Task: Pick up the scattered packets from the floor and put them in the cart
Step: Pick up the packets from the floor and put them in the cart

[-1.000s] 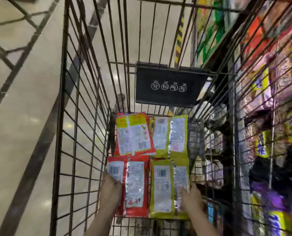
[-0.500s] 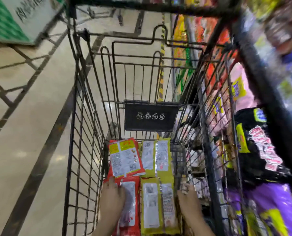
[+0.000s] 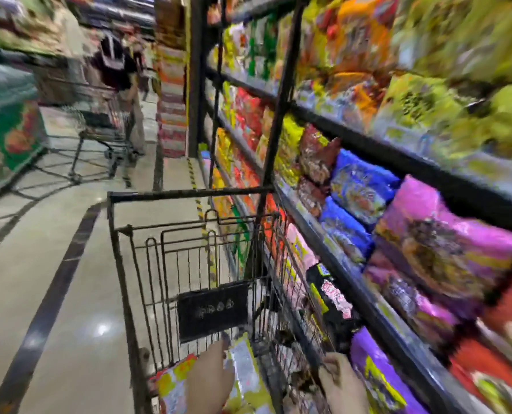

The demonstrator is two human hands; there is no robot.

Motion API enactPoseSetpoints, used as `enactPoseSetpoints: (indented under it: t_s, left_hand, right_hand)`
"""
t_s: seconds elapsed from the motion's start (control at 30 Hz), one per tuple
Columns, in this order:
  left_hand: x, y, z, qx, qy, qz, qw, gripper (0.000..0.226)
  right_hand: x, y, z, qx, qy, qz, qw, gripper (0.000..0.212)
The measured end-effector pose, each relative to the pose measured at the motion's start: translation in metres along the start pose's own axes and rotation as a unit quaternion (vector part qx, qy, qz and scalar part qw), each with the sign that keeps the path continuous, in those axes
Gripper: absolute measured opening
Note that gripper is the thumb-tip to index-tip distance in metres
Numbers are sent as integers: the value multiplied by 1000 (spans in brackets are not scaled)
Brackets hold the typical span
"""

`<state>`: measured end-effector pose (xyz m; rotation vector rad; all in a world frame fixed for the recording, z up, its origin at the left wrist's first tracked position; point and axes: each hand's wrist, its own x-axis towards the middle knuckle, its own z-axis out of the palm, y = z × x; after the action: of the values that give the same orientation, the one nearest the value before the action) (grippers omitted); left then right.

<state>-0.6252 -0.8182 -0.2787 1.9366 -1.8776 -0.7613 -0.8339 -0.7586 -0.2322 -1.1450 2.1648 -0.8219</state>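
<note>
While blurred, left hand (image 3: 211, 380) flat over packets (image 3: 245, 380) in cart (image 3: 189, 194), lower centre, right hand (image 3: 340, 383) gripping cart's side, lower right.

hands (image 3: 274, 380) over packets (image 3: 243, 380), cart (image 3: 189, 249)

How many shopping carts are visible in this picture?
2. The near cart stands beside the shelves, under the hands; the far cart stands down the aisle. Others may be hidden.
</note>
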Motion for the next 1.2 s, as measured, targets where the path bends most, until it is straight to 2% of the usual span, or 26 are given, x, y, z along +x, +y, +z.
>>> enactPoseSetpoints:
  t_s: [0.1, 0.17, 0.23, 0.37, 0.43, 0.5, 0.6, 0.67, 0.73, 0.77, 0.83, 0.9, 0.93, 0.97, 1.03, 1.1, 1.13, 1.2]
  left_hand:
    - [-25, 14, -23, 57, -16, 117, 991, 32]
    - [-48, 30, -40, 112, -22, 198, 974, 30]
    - [-74, 53, -52, 170, -25, 291, 941, 29]
    - [-139, 105, -70, 203, -22, 466, 861, 30]
    - [-182, 130, -67, 221, -18, 534, 816, 35]
    - [-230, 154, -57, 224, -24, 604, 764, 35]
    - [-315, 190, -38, 214, -27, 682, 699, 38]
    - [-380, 204, -25, 188, -60, 723, 662, 38]
    - [-452, 210, -9, 148, -69, 785, 597, 41]
    - [-490, 210, -1, 129, -62, 814, 562, 44]
    - [-572, 203, 13, 93, -70, 855, 505, 40]
    - [-659, 185, 10, 67, -71, 888, 449, 27]
    - [-702, 173, 10, 55, -83, 902, 421, 24]
    - [-743, 160, 9, 35, -100, 915, 390, 25]
    - [-825, 134, 7, 19, -149, 928, 340, 33]
    - [-901, 108, -5, 5, -162, 946, 281, 32]
    - [-935, 96, -12, -1, -176, 950, 259, 25]
    - [-999, 74, -18, 0, -228, 942, 244, 16]
  right_hand:
    - [-54, -6, -20, -9, 26, 3, 1000, 24]
    - [-97, -5, -35, -2, 97, 18, 995, 30]
    - [-136, 0, -51, -20, 161, 22, 986, 37]
    - [-218, 23, -95, -176, 216, 83, 957, 45]
    - [-264, 33, -121, -258, 231, 129, 929, 50]
    - [-317, 51, -146, -292, 263, 171, 903, 51]
    - [-408, 79, -177, -303, 326, 244, 861, 51]
    - [-479, 99, -194, -307, 368, 304, 824, 57]
    - [-558, 121, -201, -322, 388, 372, 779, 61]
    - [-599, 127, -203, -304, 366, 406, 780, 60]
    - [-682, 149, -201, -310, 391, 475, 725, 59]
    - [-769, 160, -192, -312, 402, 513, 691, 66]
    - [-811, 165, -185, -319, 413, 539, 662, 64]
    - [-852, 167, -177, -292, 406, 564, 657, 57]
    - [-930, 174, -162, -264, 436, 598, 619, 41]
    - [-1002, 182, -148, -248, 480, 605, 585, 40]
    - [-1035, 183, -141, -244, 482, 622, 567, 41]
    - [-1094, 185, -130, -228, 479, 655, 538, 41]
